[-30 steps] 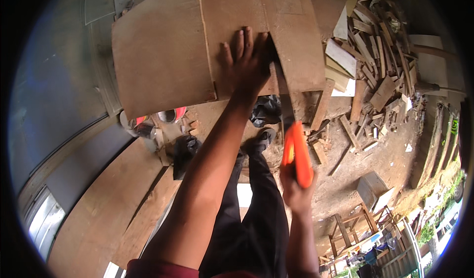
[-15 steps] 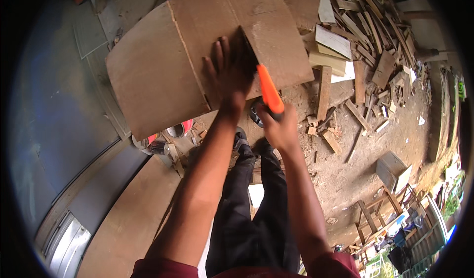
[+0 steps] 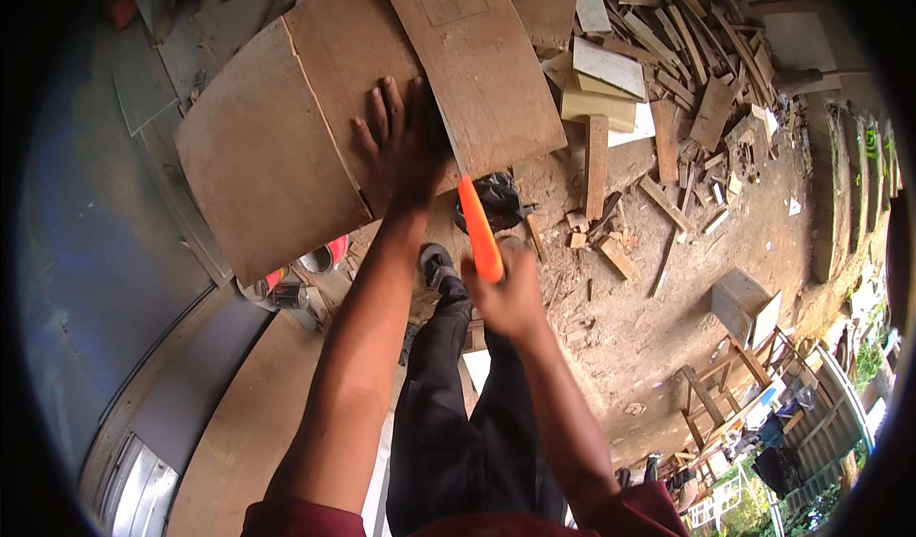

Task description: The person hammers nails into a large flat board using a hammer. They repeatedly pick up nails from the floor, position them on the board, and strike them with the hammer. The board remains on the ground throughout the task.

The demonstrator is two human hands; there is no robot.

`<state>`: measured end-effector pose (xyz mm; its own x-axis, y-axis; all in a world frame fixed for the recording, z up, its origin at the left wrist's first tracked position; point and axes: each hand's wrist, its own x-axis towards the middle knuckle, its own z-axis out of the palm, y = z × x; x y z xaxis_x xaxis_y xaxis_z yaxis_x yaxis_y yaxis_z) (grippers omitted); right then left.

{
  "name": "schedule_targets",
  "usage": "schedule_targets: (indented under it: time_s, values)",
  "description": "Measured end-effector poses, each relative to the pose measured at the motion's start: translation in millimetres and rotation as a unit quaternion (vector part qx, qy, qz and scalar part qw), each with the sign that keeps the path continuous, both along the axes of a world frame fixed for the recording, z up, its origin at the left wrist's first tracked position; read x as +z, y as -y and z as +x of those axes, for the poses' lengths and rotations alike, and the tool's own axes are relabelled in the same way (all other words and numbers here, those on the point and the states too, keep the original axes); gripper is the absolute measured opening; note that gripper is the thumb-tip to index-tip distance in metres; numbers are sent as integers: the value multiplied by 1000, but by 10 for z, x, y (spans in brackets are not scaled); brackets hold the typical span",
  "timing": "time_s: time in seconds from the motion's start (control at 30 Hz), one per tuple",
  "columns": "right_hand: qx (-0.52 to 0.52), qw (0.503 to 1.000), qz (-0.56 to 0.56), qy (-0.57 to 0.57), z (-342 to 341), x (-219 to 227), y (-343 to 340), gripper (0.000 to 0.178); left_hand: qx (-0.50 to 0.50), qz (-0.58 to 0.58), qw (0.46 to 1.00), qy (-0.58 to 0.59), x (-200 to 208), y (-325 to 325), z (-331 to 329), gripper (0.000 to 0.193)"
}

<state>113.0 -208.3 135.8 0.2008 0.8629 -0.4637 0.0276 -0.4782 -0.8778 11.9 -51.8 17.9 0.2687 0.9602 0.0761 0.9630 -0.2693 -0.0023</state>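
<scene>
My right hand (image 3: 510,294) is closed round the handle of a hand saw (image 3: 479,227) with an orange grip. Its blade runs away from me into a long cut in a brown plywood sheet (image 3: 243,155). On the sheet, just left of the blade, my left hand (image 3: 405,146) lies pressed flat with its fingers spread. A second seam or gap crosses the wood farther left. The strip right of the blade (image 3: 491,79) carries a faint printed mark. Most of the saw's blade is hidden by the wood and by shadow.
Wood offcuts (image 3: 706,108) lie heaped at the right, with pale blocks (image 3: 606,70) beside the sheet. Red-sided cans (image 3: 326,254) stand below its left part. A black plastic bag (image 3: 496,203) sits under its near edge. A small wooden box (image 3: 744,303) rests on the dirt floor.
My right hand has pulled the saw back toward me, so more of the blade shows. The left hand stays flat on the sheet, while the whole view has shifted slightly.
</scene>
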Motion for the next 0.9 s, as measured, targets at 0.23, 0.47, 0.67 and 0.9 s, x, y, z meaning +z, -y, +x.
schedule_targets:
  time_s: [0.23, 0.47, 0.67, 0.9]
  values:
    - [5, 996, -92, -9, 95, 317, 116, 11, 6, 5, 999, 43, -49, 13, -65, 71]
    - [14, 998, -65, -1, 77, 501, 524, 14, 17, 4, 996, 88, -20, 10, -86, 70]
    - [-28, 998, -56, -2, 44, 103, -296, 15, 15, 16, 994, 107, -41, 42, 50, 57]
    - [17, 998, -63, 18, -4, 529, 701, 16, 47, 39, 990, 126, -171, 101, -56, 52]
